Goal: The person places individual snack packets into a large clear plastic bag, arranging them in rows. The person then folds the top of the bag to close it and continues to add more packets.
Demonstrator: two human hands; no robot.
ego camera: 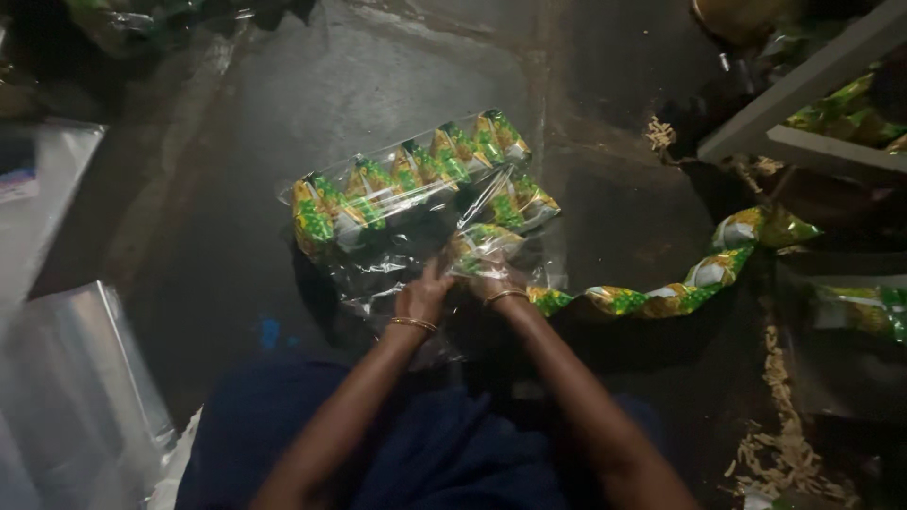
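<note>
Dark, stained concrete floor (pixel 359 85), dimly lit, seen from above over a lap in blue cloth (pixel 425 453). At centre, clear bag (pixel 378 274) lying flat on the floor, partly filled with a row of green and yellow sachets (pixel 406 175) standing side by side. Left hand (pixel 422 297), bangle at the wrist, resting on the near edge of the bag, fingers curled on the plastic, apparently pinching the mouth apart. Right hand (pixel 491 283), also bangled, closed around a sachet (pixel 482 246) at the bag mouth, just beside the left hand. Trailing away to the right, long strip (pixel 661 297) of joined sachets, curving across the floor towards a heap of more packs (pixel 860 312). Further out: grey shelf frame (pixel 803 104) at upper right, pale scraps (pixel 784 453) scattered at lower right, stacked clear sheets (pixel 76 378) at lower left. Likely risks, as a judgement only: thin plastic tearing at the mouth if pulled too hard; the filled row tipping over or bunching as another sachet is pushed in; the trailing strip dragging through the floor scraps and picking up dirt; poor light making a miscount or misplaced sachet easy to miss.
</note>
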